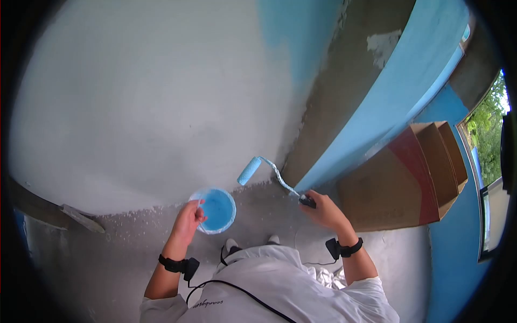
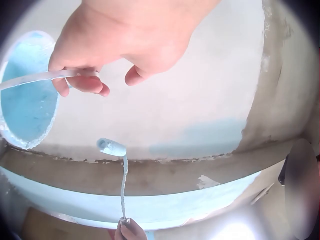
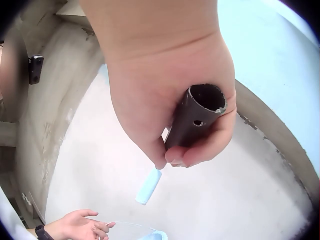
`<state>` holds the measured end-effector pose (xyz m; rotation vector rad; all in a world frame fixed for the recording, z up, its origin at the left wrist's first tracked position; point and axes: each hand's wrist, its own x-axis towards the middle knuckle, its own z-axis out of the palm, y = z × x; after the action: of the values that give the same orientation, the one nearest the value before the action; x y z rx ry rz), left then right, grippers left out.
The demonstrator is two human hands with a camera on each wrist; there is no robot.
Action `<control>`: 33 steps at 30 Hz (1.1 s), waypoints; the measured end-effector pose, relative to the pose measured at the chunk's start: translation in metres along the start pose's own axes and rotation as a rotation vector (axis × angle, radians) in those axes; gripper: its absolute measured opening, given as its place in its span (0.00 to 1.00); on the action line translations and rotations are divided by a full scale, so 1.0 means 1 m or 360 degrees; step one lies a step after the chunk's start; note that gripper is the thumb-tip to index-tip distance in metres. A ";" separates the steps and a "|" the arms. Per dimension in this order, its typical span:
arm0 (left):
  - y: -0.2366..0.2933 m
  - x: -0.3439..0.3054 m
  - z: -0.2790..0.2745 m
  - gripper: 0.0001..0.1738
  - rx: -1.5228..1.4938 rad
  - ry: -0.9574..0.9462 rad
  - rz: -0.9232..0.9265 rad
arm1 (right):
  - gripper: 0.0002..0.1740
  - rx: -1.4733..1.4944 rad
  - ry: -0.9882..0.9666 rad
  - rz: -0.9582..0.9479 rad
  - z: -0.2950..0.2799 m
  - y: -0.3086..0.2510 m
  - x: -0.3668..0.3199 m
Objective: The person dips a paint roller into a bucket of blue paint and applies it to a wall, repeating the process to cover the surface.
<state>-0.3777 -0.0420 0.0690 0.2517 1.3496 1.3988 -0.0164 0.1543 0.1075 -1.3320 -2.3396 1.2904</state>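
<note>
The left hand (image 1: 189, 219) held the bucket bail (image 2: 40, 77); the right hand (image 1: 325, 212) gripped the paint roller (image 1: 249, 171). Only the right wrist view showed the hollow handle end (image 3: 194, 119).

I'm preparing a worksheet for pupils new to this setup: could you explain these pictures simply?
There is no machine here, just a person working bare-handed. One picture looks down from a camera worn on the head; two come from wrist cameras, each watching its own hand. The left hand curls its fingers round the pale handle of a bucket containing blue paint. The right hand grips a paint roller by its dark tube handle. A cardboard box stands at the right.
</note>
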 end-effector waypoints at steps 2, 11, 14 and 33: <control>-0.009 0.003 0.007 0.20 0.0035 0.0037 -0.0065 | 0.16 -0.0108 -0.0030 -0.0012 0.003 0.003 -0.006; -0.040 0.047 0.013 0.23 0.0216 0.0065 -0.0214 | 0.14 -0.0082 -0.0382 -0.0042 0.026 0.021 0.038; -0.050 0.055 0.011 0.24 0.0259 0.0053 -0.0245 | 0.13 -0.0248 -0.0441 -0.0114 0.043 0.036 0.051; -0.044 0.064 0.020 0.24 0.0501 -0.0437 -0.0230 | 0.16 -0.0581 -0.0609 0.0028 0.090 0.015 0.031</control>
<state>-0.3611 0.0074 0.0075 0.5250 1.3245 0.9884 -0.0706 0.1270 0.0324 -1.2900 -2.9485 1.2586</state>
